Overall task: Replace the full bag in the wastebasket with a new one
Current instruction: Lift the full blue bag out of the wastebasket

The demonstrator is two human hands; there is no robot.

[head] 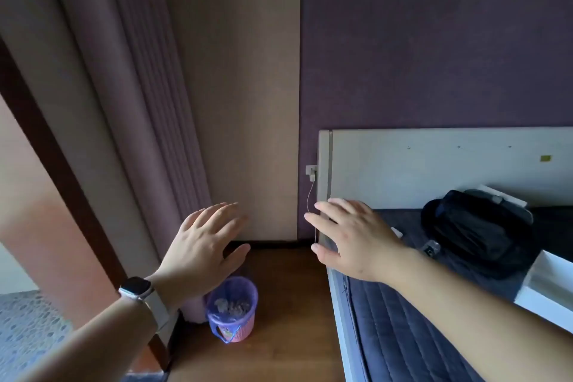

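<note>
I take the wastebasket [232, 309] as my landmark; it stands on the wooden floor [288, 313], lined with a purple bag [245, 287] holding trash. Above it and slightly left, my left hand [201, 248] hovers with fingers spread, holding nothing. Further right, my right hand [350, 236] is also spread and empty, over the bed [400, 319] corner.

Premises: a bedroom in a private home. A bed [403, 319] with a quilted dark mattress cover stands against a purple wall, its pale headboard [434, 164] upright behind it. A black bag [477, 232] lies on the mattress. A charger [312, 177] is plugged into a wall socket beside the headboard, cable hanging down. Full-length curtains [130, 102] hang at left. Flooring is wood. A small lined wastebasket [232, 319] stands by the curtain.
</note>
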